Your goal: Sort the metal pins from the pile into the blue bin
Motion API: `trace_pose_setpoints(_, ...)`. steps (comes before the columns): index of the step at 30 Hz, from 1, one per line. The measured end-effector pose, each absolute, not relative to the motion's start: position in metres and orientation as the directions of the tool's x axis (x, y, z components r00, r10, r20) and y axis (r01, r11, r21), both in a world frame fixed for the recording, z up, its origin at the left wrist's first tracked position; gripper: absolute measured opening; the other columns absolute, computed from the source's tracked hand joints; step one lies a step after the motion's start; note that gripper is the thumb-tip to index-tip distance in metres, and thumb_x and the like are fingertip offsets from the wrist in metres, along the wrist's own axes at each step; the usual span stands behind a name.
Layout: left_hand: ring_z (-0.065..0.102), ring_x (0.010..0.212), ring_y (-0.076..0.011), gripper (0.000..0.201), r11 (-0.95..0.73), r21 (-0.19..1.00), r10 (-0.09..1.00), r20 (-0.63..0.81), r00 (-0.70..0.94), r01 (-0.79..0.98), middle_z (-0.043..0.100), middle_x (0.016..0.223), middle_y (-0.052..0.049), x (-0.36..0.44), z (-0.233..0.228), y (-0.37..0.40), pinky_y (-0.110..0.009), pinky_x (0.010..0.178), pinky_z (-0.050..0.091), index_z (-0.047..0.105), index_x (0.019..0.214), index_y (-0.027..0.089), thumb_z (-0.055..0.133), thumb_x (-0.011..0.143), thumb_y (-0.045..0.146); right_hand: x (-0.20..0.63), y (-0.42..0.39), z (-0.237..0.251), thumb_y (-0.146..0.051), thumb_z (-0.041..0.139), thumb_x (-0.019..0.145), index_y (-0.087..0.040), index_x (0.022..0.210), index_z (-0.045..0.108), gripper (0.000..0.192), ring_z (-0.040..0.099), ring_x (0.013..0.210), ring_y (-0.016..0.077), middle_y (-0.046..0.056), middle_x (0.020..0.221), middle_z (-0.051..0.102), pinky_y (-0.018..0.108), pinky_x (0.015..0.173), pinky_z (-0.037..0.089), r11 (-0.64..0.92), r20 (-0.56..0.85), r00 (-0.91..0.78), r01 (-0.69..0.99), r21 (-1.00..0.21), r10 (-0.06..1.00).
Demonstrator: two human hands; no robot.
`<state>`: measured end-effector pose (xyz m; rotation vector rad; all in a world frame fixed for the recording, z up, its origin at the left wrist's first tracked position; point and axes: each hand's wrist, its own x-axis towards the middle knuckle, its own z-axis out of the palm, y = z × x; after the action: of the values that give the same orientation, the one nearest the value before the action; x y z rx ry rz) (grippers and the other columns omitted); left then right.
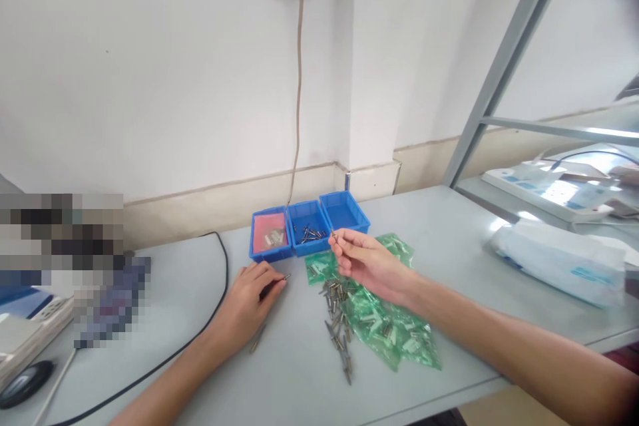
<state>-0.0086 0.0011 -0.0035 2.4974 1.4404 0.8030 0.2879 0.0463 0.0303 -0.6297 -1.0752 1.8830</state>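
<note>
Now the right hand (367, 263) pinches a tiny metal pin (333, 235) up in the air, just in front of the middle blue tray (295, 247). Down on the table (449, 226), the left hand (248, 303) lies half curled, holding a thin pin (279, 281) beside the pile of pins (338, 319) and green bags (394, 336).

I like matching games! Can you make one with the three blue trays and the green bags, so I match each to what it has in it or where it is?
1. left tray
2. middle tray
3. right tray
4. green bags

a. looks empty
b. pink lining
c. dark metal pins
d. on the table under the right hand

Pairs: 1-b, 2-c, 3-a, 4-d
</note>
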Motion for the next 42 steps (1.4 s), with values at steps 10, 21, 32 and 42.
trace_pose_setpoints(10,0.064,0.098,-0.0236,0.030,-0.529,0.398,0.845,0.329,0.422,0.750,0.071,0.105,-0.006,-0.010,-0.004,0.002,-0.038,0.087,0.046,0.072,0.109,0.023,0.048,0.114,0.040,0.285,0.042,0.027,-0.037,0.081,0.093,-0.024,0.100,0.069,0.019,0.058,0.080,0.0179,0.001,0.090,0.066,0.033,0.075,0.047,0.270,0.246,-0.359,0.017,-0.963,0.900)
trace_pose_setpoints(21,0.064,0.098,-0.0236,0.028,-0.532,0.411,0.844,0.327,0.425,0.740,0.070,0.105,-0.006,-0.010,-0.005,0.002,-0.038,0.088,0.046,0.071,0.109,0.023,0.049,0.114,0.039,0.286,0.041,0.028,-0.042,0.077,0.097,-0.022,0.099,0.069,0.021,0.057,0.072,0.0148,0.000,0.089,0.066,0.030,0.068,0.045,0.202,0.186,-0.445,-0.011,-0.979,0.876)
trace_pose_setpoints(32,0.064,0.099,-0.0237,0.028,-0.531,0.421,0.846,0.316,0.430,0.735,0.070,0.106,-0.006,-0.011,-0.005,0.003,-0.040,0.089,0.048,0.071,0.110,0.024,0.048,0.114,0.040,0.287,0.045,0.023,-0.042,0.081,0.095,-0.019,0.104,0.069,0.027,0.046,0.062,0.0094,-0.004,0.077,0.051,0.026,0.062,0.035,-0.256,-0.027,-0.515,-0.379,-0.889,0.857)
trace_pose_setpoints(42,0.064,0.099,-0.0237,0.028,-0.540,0.408,0.839,0.332,0.431,0.736,0.071,0.106,-0.006,-0.011,-0.006,0.003,-0.040,0.088,0.048,0.072,0.109,0.023,0.049,0.114,0.039,0.287,0.048,0.020,-0.040,0.077,0.097,-0.024,0.104,0.061,0.024,0.052,0.065,0.0111,-0.001,0.096,0.062,0.028,0.064,0.039,-0.051,0.070,-0.438,-0.259,-0.965,0.896)
